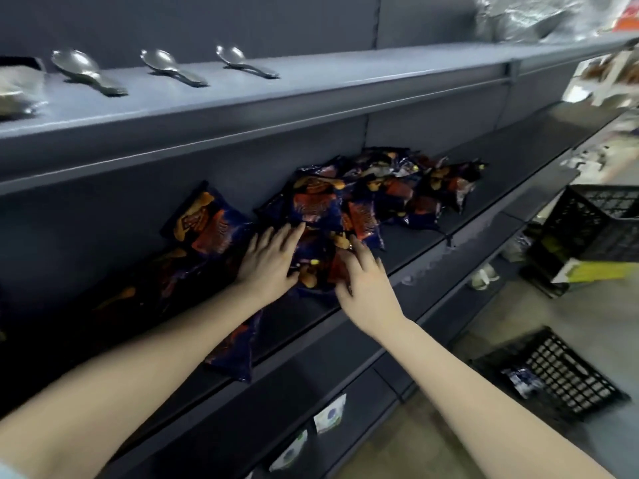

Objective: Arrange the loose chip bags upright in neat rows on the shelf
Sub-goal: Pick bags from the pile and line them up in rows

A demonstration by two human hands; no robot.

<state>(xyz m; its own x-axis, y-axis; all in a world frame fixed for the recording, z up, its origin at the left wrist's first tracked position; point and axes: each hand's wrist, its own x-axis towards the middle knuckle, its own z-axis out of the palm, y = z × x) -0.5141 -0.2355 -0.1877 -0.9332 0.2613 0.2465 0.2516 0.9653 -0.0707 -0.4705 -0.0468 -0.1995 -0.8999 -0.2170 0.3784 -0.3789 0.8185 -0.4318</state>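
Observation:
A heap of dark blue chip bags [373, 195] with orange and red print lies loose on the dark grey shelf [432, 250]. One bag [207, 219] leans upright against the back wall at the left, and another bag [238, 350] lies near the front edge under my left forearm. Both hands hold a single bag [316, 261] at the near end of the heap. My left hand [268, 262] rests on its left side with the fingers spread. My right hand [363, 281] grips its right side, fingers curled over the edge.
The shelf above carries three metal spoons [86, 70] and silver packets [511, 19]. Black plastic crates [587, 223] stand on the floor at the right, one crate [556, 371] holding a small packet. White pouches [328, 414] hang below the shelf.

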